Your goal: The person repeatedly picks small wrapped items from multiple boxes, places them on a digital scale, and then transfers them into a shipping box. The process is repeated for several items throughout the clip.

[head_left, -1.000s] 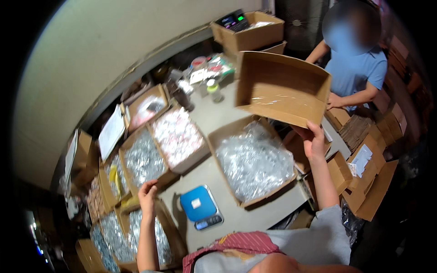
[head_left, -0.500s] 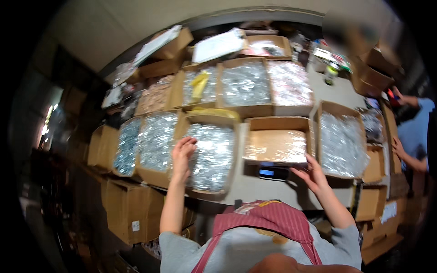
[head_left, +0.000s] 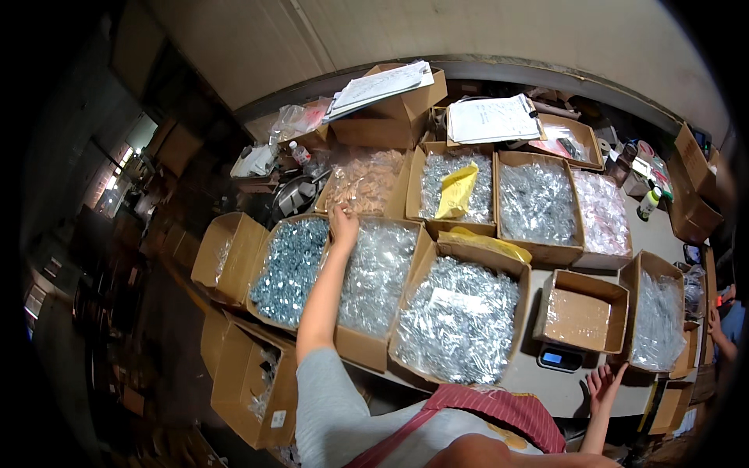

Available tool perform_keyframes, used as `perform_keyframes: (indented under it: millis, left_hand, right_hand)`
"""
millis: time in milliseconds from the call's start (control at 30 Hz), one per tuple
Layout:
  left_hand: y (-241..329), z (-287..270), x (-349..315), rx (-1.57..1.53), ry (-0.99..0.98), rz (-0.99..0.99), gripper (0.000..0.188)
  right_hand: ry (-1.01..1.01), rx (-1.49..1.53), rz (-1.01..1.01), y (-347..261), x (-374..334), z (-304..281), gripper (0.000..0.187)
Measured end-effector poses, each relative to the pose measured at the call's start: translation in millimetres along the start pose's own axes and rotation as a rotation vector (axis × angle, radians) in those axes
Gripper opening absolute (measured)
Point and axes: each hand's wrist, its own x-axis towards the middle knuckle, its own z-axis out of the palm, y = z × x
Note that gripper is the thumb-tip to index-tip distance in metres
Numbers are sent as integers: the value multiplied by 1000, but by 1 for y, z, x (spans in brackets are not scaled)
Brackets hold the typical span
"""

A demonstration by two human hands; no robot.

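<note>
My left hand reaches far left, to where a carton of tan packets meets a carton of clear packets. Its fingers are curled together; what they hold, if anything, is hidden. Just left of that arm are bluish metal pieces in another carton. My right hand is at the table's near edge, fingers spread, holding nothing. Beyond it a small black scale with a lit display carries an open cardboard box, whose brown bottom shows. Between my arms stands a carton of silvery packets.
Behind are cartons of more bagged parts, one with a yellow bag on top. Clipboards with paper lie at the back. A green-capped bottle stands back right. Another person's hand shows at the right edge.
The view has swung left. My left hand has gone from above the silvery packets to the tan packets' carton, farther left and away. My right hand has drawn back from the box on the scale.
</note>
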Motion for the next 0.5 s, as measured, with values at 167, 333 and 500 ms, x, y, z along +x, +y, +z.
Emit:
perform_keyframes:
  millis: [167,333,500]
  left_hand:
    - [-49,22,95,450,-199,-203,72]
    - [-48,54,145,496,-240,-223,60]
    - [-4,67,176,599,-125,224,24]
  right_hand:
    - [137,-53,-245,61,-8,-24,40]
    - [292,-100,-379,75,-19,-10,30]
    - [326,-98,-457,89,-5,1,22]
